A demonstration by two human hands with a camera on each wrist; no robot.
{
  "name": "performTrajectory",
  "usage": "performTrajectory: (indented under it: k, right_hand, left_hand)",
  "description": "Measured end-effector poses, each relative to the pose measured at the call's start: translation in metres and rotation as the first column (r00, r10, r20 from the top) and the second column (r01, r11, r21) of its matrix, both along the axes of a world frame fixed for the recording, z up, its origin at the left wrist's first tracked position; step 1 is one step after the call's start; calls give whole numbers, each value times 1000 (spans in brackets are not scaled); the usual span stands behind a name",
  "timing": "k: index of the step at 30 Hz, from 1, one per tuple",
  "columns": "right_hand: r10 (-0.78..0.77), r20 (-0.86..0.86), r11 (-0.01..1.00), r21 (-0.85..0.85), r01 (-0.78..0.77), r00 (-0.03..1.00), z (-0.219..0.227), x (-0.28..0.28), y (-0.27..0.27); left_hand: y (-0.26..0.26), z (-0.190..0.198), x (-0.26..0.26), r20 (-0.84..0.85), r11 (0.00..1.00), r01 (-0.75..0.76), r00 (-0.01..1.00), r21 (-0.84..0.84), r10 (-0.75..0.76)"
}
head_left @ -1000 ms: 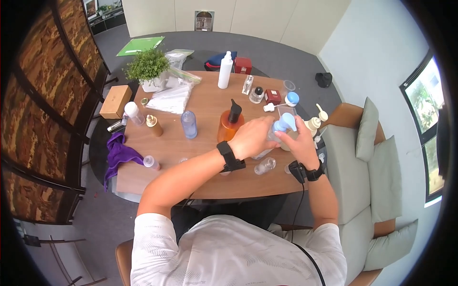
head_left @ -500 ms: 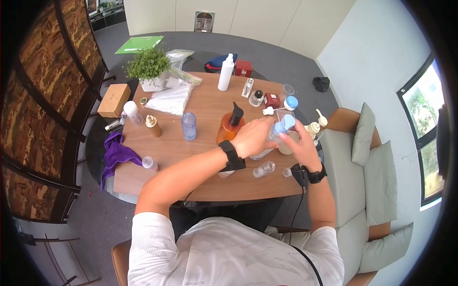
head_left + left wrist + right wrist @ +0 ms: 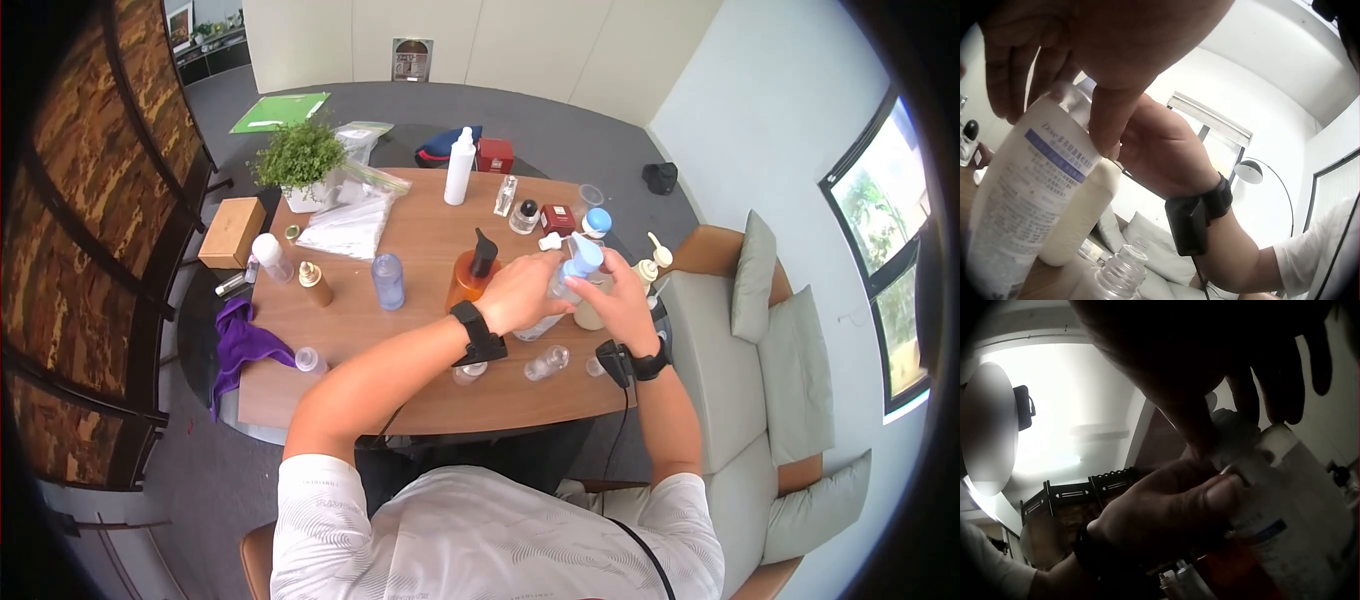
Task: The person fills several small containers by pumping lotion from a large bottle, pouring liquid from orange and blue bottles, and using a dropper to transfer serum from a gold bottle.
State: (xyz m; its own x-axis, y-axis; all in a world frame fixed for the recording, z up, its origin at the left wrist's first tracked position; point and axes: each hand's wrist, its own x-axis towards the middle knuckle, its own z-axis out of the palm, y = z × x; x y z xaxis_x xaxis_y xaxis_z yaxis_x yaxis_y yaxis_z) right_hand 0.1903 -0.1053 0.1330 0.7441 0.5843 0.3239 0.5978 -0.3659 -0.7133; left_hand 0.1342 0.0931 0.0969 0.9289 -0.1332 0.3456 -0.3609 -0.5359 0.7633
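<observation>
My left hand (image 3: 525,292) grips the neck of a clear, labelled pump bottle (image 3: 1029,187), which stands tilted. My right hand (image 3: 622,298) pinches the blue pump head (image 3: 584,256) at its top, thumb and fingers on either side. In the left wrist view a cream-coloured bottle (image 3: 1082,215) stands right behind the held one. Just left of the hands is an orange bottle (image 3: 466,285) with a black pump. A small clear bottle (image 3: 547,363) lies on its side in front of them. My fingers hide most of the bottle's neck.
A bluish clear bottle (image 3: 388,282), a brown bottle (image 3: 315,287) and a white-capped bottle (image 3: 272,258) stand on the left of the table (image 3: 420,390). Farther back are a white spray bottle (image 3: 459,168), a red box (image 3: 557,219) and plastic bags (image 3: 348,225). A sofa (image 3: 715,350) borders the right side.
The blue pump head has turned, its spout swinging from pointing right to pointing toward the back left. Both hands stay at the bottle's top; the head view has shifted slightly.
</observation>
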Motion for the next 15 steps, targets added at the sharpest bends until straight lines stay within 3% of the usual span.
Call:
performTrajectory:
  k: [3, 6, 12, 15]
  right_hand:
    - [-45, 96, 998, -34, 48, 994, 5, -7, 5]
    - [130, -56, 983, 136, -122, 990, -3, 3, 2]
    - [-99, 37, 992, -81, 101, 994, 0, -4, 7]
    - [46, -59, 989, 141, -37, 997, -10, 2, 6]
  left_hand:
    - [3, 5, 1, -43, 1000, 21, 999, 0, -21]
    - [4, 0, 6, -15, 1000, 16, 1000, -4, -16]
    - [3, -5, 9, -18, 1000, 6, 1000, -25, -6]
    - [4, 2, 8, -45, 999, 20, 999, -33, -21]
